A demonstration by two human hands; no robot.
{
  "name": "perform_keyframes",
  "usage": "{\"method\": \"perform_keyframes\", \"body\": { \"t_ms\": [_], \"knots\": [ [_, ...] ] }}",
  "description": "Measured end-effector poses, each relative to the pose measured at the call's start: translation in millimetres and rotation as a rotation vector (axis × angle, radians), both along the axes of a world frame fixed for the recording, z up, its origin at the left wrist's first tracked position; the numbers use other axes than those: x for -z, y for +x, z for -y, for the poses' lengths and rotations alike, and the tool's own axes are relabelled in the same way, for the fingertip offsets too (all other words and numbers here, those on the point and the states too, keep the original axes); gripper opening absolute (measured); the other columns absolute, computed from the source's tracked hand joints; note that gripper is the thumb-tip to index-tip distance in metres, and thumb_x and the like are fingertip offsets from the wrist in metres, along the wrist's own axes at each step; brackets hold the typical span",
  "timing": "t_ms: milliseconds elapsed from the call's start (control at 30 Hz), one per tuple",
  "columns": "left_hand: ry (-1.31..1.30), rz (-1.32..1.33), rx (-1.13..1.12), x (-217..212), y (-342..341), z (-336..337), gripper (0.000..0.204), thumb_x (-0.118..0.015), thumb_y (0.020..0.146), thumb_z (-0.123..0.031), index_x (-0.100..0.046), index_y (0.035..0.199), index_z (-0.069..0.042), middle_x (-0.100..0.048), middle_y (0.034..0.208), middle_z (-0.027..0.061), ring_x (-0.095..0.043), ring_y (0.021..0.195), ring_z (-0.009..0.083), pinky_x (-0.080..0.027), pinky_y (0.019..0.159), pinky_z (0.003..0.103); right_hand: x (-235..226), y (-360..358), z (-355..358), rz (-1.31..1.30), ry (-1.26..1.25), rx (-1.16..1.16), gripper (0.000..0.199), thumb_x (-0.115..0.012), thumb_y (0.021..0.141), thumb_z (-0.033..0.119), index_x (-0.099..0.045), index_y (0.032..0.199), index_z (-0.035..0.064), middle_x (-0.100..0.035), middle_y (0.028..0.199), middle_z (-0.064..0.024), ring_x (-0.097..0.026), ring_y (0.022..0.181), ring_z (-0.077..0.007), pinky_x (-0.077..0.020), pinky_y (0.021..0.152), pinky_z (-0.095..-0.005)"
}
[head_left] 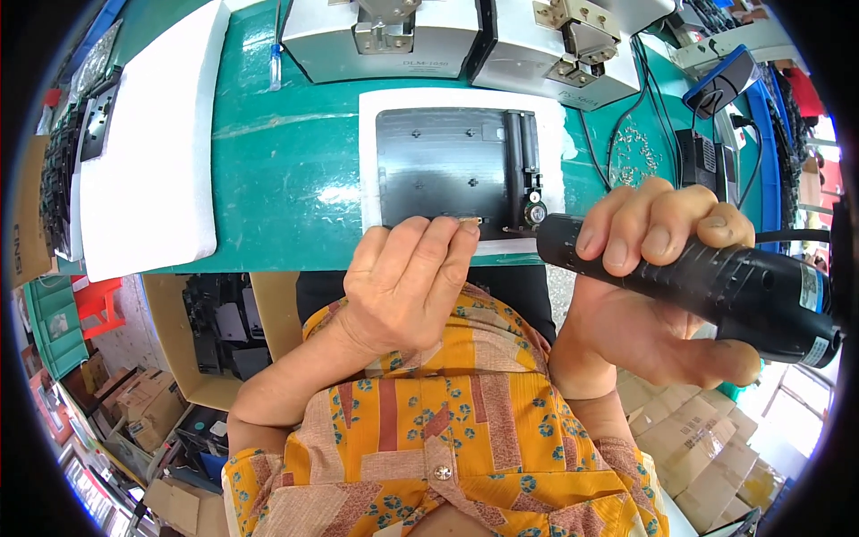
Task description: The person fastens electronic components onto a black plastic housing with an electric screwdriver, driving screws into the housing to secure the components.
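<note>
At the far left of the green desk (277, 188) lies a long white sheet (152, 143), its outer edge beside a row of dark parts (61, 170). Lower down, beneath the desk's near edge, a cardboard box (284, 309) holds black pieces (224, 322). A slim blue-handled implement (275, 67) lies near the back, just beside the first silver-grey machine (376, 67).

Next comes the left hand (407, 277), its fingers bent and drawn close together, the tips at the near edge of a black panel (438, 170). A small coppery piece (467, 219) shows by those fingertips; I cannot tell whether this grip is clamped on it.

The panel lies flat on a white mat (369, 161) at the middle of the desk. It is broad, glossy and rounded at the far left corner, with small dark marks spread over its face and a pale sheen of reflected light. Down its right side runs a raised black ridge (514, 161), and a round metal part (535, 214) sits at the near right corner.

Behind stands a second silver-grey machine (537, 76). Rightward, the right hand (658, 242) has its grip clamped around a thick black tool (734, 282), held tilted, its nose pointing left toward that corner. Tiny pale bits (635, 152) are scattered beyond it, near a blue-edged device (723, 82).
</note>
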State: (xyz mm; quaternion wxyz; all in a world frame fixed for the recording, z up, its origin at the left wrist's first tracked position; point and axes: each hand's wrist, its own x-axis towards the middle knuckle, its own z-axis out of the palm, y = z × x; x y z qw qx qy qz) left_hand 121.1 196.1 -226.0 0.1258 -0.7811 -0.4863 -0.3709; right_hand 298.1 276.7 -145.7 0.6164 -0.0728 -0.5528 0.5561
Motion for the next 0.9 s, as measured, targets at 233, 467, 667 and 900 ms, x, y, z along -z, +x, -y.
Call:
{"method": "perform_keyframes", "body": {
  "t_ms": [233, 467, 667, 900],
  "knots": [
    [-0.058, 0.036, -0.009, -5.6, 2.7, 1.4, 0.037, -0.071, 0.068, 0.002, -0.07, 0.106, 0.001, -0.065, 0.097, 0.0123, -0.063, 0.079, 0.0266, -0.047, 0.062, 0.034, -10.4, 16.0, 9.1, -0.004, -0.065, -0.014, 0.079, -0.071, 0.077, 0.072, -0.054, 0.119, 0.007, -0.054, 0.094, -0.0048, -0.053, 0.072, -0.0161, -0.0478, 0.061, -0.0322],
    [-0.018, 0.045, 0.002, -2.0, 2.6, -3.3, 0.033, -0.065, 0.073, -0.01, -0.07, 0.101, 0.005, -0.065, 0.093, 0.015, -0.063, 0.082, 0.0265, -0.044, 0.06, 0.033, 0.1, 11.6, -3.6, 0.036, -0.002, -0.05, 0.082, -0.067, 0.078, 0.076, -0.053, 0.122, 0.0078, -0.054, 0.094, -0.0046, -0.054, 0.072, -0.0164, -0.0489, 0.062, -0.0327],
    [-0.056, 0.082, -0.009, -5.1, 2.3, -0.2, 0.041, -0.072, 0.063, 0.0, -0.07, 0.104, 0.002, -0.065, 0.096, 0.0123, -0.063, 0.08, 0.0284, -0.049, 0.062, 0.035, 4.5, -5.6, -10.3, 0.038, 0.063, -0.099, 0.088, -0.059, 0.079, 0.082, -0.053, 0.126, 0.0073, -0.054, 0.097, -0.0056, -0.055, 0.074, -0.0172, -0.0489, 0.063, -0.0343],
    [-0.042, 0.102, -0.015, -3.8, 2.3, -0.3, 0.036, -0.07, 0.066, -0.008, -0.07, 0.101, 0.001, -0.065, 0.092, 0.0112, -0.062, 0.079, 0.0266, -0.048, 0.06, 0.035, 7.2, -14.6, -5.5, 0.054, 0.033, -0.077, 0.088, -0.058, 0.08, 0.082, -0.054, 0.125, 0.0064, -0.055, 0.097, -0.0064, -0.055, 0.075, -0.0182, -0.0487, 0.064, -0.0354]
  ]
}}
